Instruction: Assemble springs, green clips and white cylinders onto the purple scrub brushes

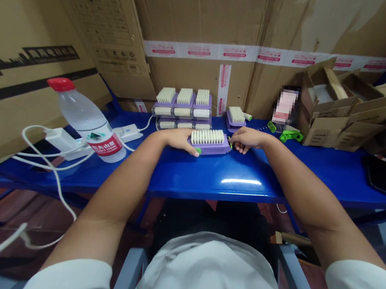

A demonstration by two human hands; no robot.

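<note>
Brush (210, 148), purple body with cream bristles facing up: one, lying lengthwise between your two hands, just above or on the blue table (191, 178); which of the two could not be told.

Left hand (180, 138): closed around the brush's left end, thumb along the near side by a green patch, other fingers mostly hidden behind.

Right hand (247, 136): thumb and forefinger drawn nearly together at a small green tip (230, 141) on the brush's right end, remaining fingers curled below; whether your fingertips had hold of the tip could not be told.

Brush stack (183, 109): purple, cream bristles on top, pale rollers in front, just beyond your left fingers.

Spare brush (236, 116): one, behind your right fingertips, a green-ended roller beside it.

Green clips (291, 135): beyond and to the right of your right fingers, with small metal bits (262, 127) nearer them.

Phone (286, 105): blurred, leaning upright past the clips.

Open cartons (330, 129): well to the right of your right fingers.

Bottle (104, 136): red-capped, tilted in view, well left of your left fingers, with a white power adapter (129, 133) between.
</note>
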